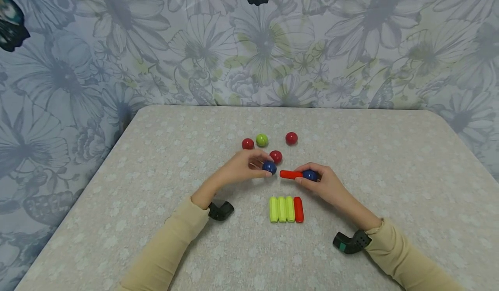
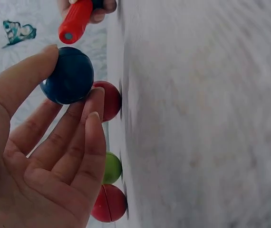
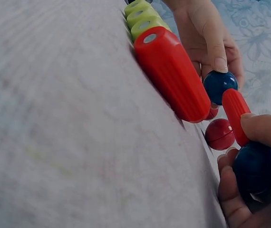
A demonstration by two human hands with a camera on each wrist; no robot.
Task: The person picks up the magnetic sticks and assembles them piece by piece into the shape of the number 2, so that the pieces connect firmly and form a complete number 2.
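Head view shows the left hand [image 1: 249, 166] pinching a blue ball [image 1: 269, 167] between thumb and fingertips, just above the table [image 1: 390, 161]. The right hand [image 1: 321, 180] grips a red stick [image 1: 289, 174] together with a second blue ball [image 1: 310, 175], which touches the stick's near end. The stick's free end points at the first ball, with a small gap between them in this view.

Both blue balls are dark, glossy and round, with bright spots of reflected light; a seam runs across the second one in the right wrist view. The held stick is bright red and slim, and the left wrist view shows a small grey disc set in its free end.

Nearer the person, three yellow-green sticks [image 1: 282, 209] and another red stick [image 1: 298, 209] lie side by side in a row. That red one has lengthwise grooves and a grey disc in its end. Beyond the hands rest three shiny red balls [image 1: 291, 138] and a green ball [image 1: 262, 140], the latter just beside the leftmost red one.
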